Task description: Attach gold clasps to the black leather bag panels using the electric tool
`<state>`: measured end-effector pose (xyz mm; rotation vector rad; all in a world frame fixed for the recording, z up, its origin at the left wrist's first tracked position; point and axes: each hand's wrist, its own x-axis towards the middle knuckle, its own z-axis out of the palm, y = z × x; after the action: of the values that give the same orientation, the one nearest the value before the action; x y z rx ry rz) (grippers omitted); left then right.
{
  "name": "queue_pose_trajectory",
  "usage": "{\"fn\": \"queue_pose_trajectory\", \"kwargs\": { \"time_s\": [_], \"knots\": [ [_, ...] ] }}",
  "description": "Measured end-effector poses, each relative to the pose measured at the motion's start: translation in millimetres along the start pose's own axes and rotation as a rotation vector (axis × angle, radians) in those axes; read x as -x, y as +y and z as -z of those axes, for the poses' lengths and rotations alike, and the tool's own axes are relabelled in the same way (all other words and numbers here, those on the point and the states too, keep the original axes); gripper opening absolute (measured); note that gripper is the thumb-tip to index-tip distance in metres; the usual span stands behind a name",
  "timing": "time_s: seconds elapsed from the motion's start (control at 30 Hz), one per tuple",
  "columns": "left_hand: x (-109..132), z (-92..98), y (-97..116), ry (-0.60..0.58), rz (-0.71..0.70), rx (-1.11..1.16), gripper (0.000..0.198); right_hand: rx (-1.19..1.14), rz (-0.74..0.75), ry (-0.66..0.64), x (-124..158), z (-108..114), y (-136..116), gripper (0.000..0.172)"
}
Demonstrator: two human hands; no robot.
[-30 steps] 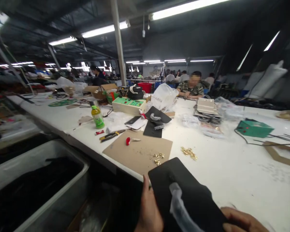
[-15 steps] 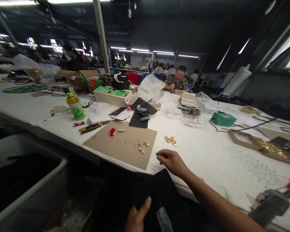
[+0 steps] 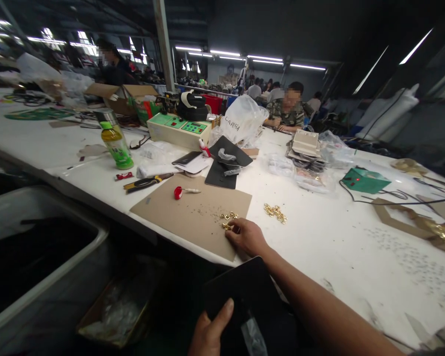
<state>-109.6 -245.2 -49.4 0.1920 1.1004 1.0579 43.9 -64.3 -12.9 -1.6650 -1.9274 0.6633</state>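
My left hand [image 3: 213, 329] grips a flat black leather-like piece [image 3: 241, 289] at the bottom centre, thumb on top. A strip of clear plastic film [image 3: 254, 336] lies on that piece. Over the right edge of a brown cardboard sheet [image 3: 170, 207], my right hand [image 3: 246, 236] has its thumb and index fingertips closed around a small gold metal fitting [image 3: 226, 226]. Other gold fittings [image 3: 230, 215] lie just beyond the fingertips. A second pile of gold fittings [image 3: 275, 212] rests on the white table to the right.
Along the sheet lie a red-handled tool [image 3: 178, 193] and a yellow-black cutter [image 3: 146, 183]. Behind stand a green-capped bottle [image 3: 116, 148], a control box [image 3: 174, 131] and a plastic bag [image 3: 241, 118]. A green box [image 3: 365, 181] sits right; a bin [image 3: 52, 267] is lower left. A co-worker [image 3: 287, 109] sits opposite.
My right hand has moved left and forward from the table onto the cardboard, reaching the gold fittings there. My left hand still holds the black piece. The view has shifted slightly.
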Motion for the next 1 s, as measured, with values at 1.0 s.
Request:
{"fn": "queue_pose_trajectory", "kwargs": {
  "time_s": [1.0],
  "knots": [
    [41.7,-21.6,17.3,-0.021,-0.139,-0.026,0.054,-0.252,0.016,0.002,34.0,46.4,7.8,0.008]
  ]
}}
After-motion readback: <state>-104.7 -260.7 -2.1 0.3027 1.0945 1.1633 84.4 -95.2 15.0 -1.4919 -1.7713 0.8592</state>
